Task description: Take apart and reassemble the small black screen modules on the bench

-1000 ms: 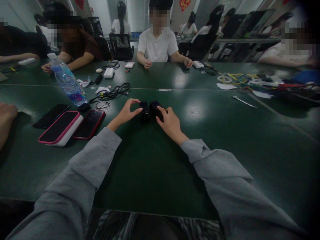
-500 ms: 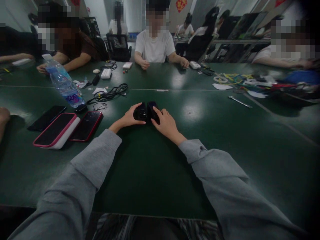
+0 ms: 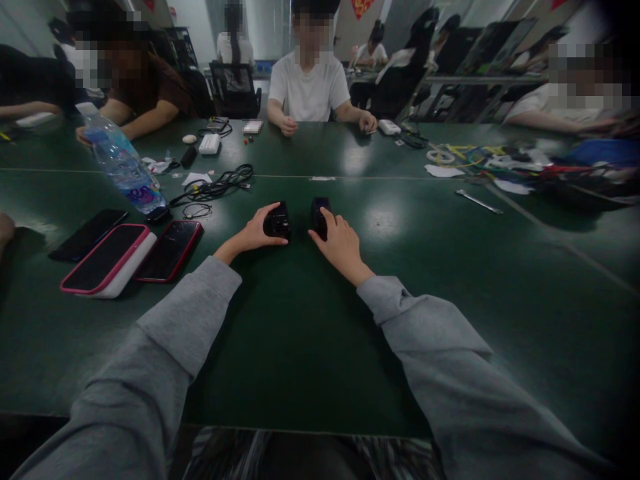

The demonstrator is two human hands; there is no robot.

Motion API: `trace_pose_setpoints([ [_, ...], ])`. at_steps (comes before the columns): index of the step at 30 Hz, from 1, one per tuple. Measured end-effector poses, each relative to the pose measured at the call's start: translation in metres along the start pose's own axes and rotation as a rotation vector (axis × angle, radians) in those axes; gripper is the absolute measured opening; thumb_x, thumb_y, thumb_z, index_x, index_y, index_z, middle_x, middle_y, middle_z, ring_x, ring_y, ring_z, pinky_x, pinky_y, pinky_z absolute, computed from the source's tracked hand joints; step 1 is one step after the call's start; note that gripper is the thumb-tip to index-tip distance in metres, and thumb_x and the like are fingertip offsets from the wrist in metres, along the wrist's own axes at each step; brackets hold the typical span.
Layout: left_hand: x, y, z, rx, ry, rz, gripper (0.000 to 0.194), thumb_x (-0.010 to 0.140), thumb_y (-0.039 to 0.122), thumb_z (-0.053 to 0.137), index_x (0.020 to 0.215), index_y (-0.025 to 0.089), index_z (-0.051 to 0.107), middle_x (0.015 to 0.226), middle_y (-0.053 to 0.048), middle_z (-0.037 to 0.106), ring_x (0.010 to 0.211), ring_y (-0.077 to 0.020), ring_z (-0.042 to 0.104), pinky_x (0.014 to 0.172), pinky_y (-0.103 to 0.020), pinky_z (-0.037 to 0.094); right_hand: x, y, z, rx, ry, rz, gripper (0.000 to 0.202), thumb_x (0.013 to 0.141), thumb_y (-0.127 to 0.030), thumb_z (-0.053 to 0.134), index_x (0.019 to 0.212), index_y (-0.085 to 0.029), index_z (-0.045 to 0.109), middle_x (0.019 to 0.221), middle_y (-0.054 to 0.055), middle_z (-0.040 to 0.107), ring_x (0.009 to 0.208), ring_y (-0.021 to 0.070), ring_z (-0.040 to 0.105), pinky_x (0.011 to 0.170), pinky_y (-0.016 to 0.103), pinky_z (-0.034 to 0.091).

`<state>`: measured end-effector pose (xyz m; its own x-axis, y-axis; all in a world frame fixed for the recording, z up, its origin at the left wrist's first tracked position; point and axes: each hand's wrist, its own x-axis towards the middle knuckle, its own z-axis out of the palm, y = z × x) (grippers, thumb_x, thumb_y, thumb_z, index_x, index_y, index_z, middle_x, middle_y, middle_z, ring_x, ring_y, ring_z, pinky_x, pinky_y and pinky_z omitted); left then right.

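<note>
My left hand [image 3: 256,231] is wrapped round a glossy black block-shaped object [image 3: 281,220], thumb on the near side and fingers on the far side. A second black object [image 3: 319,217], box-like with a dark shiny face, is gripped by my right hand [image 3: 343,243]. Both pieces are at the green table [image 3: 310,347], in front of me, with a narrow gap between them. What kind of things they are, I cannot make out. My fingers hide part of each one.
Left of my hands lie a red-edged phone [image 3: 170,251], a pink-rimmed case [image 3: 106,260] and a black phone [image 3: 89,235]. Behind them stand a tilted water bottle [image 3: 123,163] and coiled black cables [image 3: 220,185]. A wrench [image 3: 479,201] and tangled wires [image 3: 480,160] are at right. People sit opposite.
The two black objects, close together before, are now farther apart. My right hand has moved right with its piece, and my left hand has shifted slightly left.
</note>
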<state>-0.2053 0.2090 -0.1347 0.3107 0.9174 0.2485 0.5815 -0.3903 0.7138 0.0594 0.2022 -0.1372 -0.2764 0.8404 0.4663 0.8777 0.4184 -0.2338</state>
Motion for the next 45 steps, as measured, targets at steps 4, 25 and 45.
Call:
trace_pose_setpoints([
  [4, 0.0, -0.002, -0.005, -0.024, -0.04, 0.017, 0.109, 0.062, 0.051, 0.084, 0.152, 0.023, 0.03, 0.159, -0.016, 0.03, 0.146, -0.0352, 0.032, 0.122, -0.051, 0.025, -0.001, 0.001, 0.0, 0.007, 0.0, 0.003, 0.063, 0.094, -0.049, 0.054, 0.147, -0.019, 0.04, 0.109, 0.016, 0.059, 0.094, 0.0326, 0.06, 0.077, 0.046, 0.053],
  [25, -0.01, 0.05, 0.054, 0.08, 0.3, -0.202, 0.078, 0.085, 0.036, 0.065, 0.153, 0.023, 0.028, 0.164, -0.018, 0.016, 0.15, -0.0423, 0.02, 0.118, -0.063, 0.028, 0.001, 0.002, 0.006, 0.202, -0.02, 0.01, 0.058, 0.095, -0.03, 0.047, 0.151, -0.019, 0.037, 0.138, 0.022, 0.043, 0.108, 0.0363, 0.062, 0.085, 0.053, 0.057],
  [45, -0.027, 0.011, 0.009, 0.202, 0.597, -0.091, 0.071, 0.082, 0.021, 0.065, 0.149, 0.016, 0.04, 0.16, -0.015, 0.033, 0.15, -0.0308, 0.029, 0.124, -0.047, 0.027, 0.001, 0.001, 0.002, 0.178, -0.026, 0.041, 0.058, 0.093, -0.027, 0.05, 0.149, -0.018, 0.04, 0.129, 0.02, 0.049, 0.098, 0.0325, 0.065, 0.082, 0.049, 0.057],
])
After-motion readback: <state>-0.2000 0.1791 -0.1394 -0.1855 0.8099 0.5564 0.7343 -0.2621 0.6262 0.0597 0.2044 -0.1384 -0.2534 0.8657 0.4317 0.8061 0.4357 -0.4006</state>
